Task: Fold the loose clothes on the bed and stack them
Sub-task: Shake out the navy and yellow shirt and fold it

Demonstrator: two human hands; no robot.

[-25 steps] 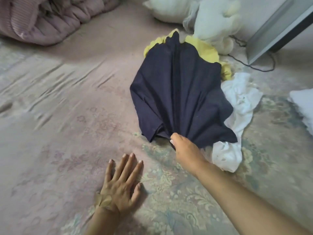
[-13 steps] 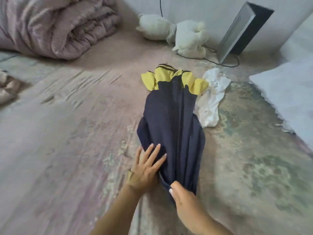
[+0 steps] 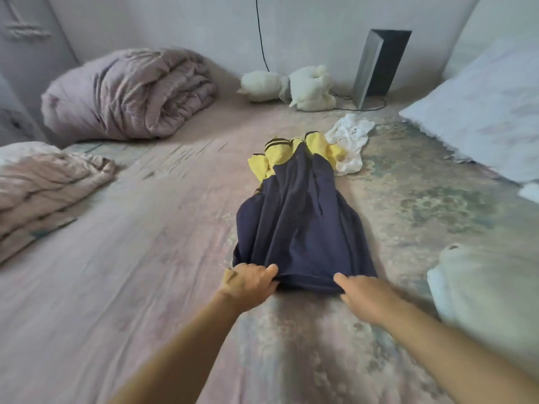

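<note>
A navy garment (image 3: 303, 223) lies lengthwise on the patterned bed sheet (image 3: 145, 272), bunched in long folds. Its far end covers part of a yellow garment with dark stripes (image 3: 280, 156). A crumpled white garment (image 3: 350, 141) lies just right of the yellow one. My left hand (image 3: 248, 282) grips the navy garment's near left corner, thumb on top. My right hand (image 3: 361, 294) holds the near right corner, fingers tucked under the hem.
A rolled pink duvet (image 3: 128, 94) sits at the far left and a folded blanket (image 3: 43, 185) at the left edge. White plush toys (image 3: 291, 86), a cable and a grey panel (image 3: 376, 65) stand by the wall. Pillows (image 3: 481, 118) line the right side.
Both hands pulled the navy garment toward me along the bed. My left hand went from lying flat on the sheet to gripping the hem. My head rose, showing more of the room.
</note>
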